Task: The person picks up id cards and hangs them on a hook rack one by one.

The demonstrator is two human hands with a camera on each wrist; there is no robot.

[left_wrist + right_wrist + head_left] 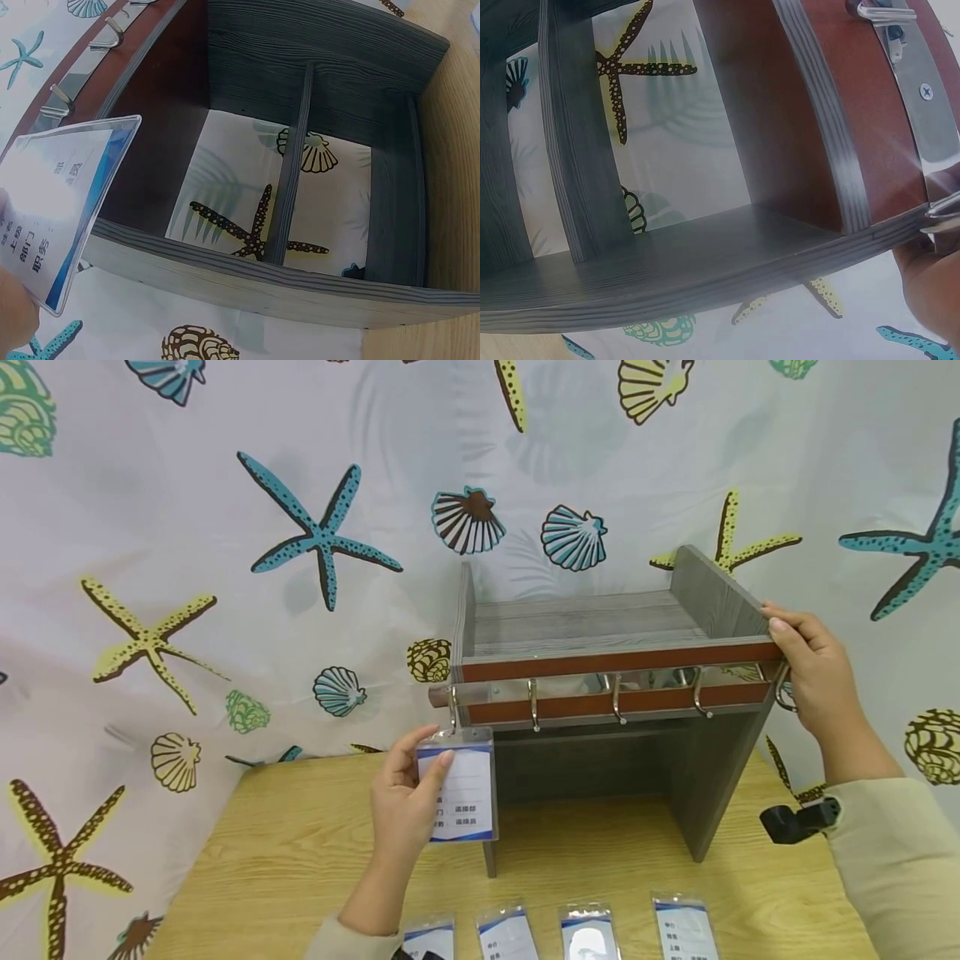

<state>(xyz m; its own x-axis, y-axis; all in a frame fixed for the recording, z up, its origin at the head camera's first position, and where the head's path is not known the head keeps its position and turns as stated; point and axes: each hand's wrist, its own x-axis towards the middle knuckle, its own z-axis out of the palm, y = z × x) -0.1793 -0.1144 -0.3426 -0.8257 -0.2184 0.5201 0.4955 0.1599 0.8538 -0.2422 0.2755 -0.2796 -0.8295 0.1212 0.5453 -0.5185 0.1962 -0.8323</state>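
In the head view, my left hand (pixel 408 802) pinches a clear-sleeved name badge (pixel 465 793), thumb on its front. The badge's top edge meets the tip of the leftmost metal hook (pixel 453 706); whether the hook passes through its slot I cannot tell. The same badge (pixel 64 202) appears tilted in the left wrist view. My right hand (pixel 817 685) grips the right end of a grey wooden shelf (pixel 720 597), close to the rightmost hook (pixel 783 687). Part of that hand (pixel 934 300) shows in the right wrist view.
Several more badges, one of them a badge with blue corners (pixel 686 931), lie along the front of the wooden table (pixel 300 843). A metal strip with several hooks, including a middle hook (pixel 618 700), runs across the shelf's front. Behind hangs a shell-patterned cloth (pixel 375 435).
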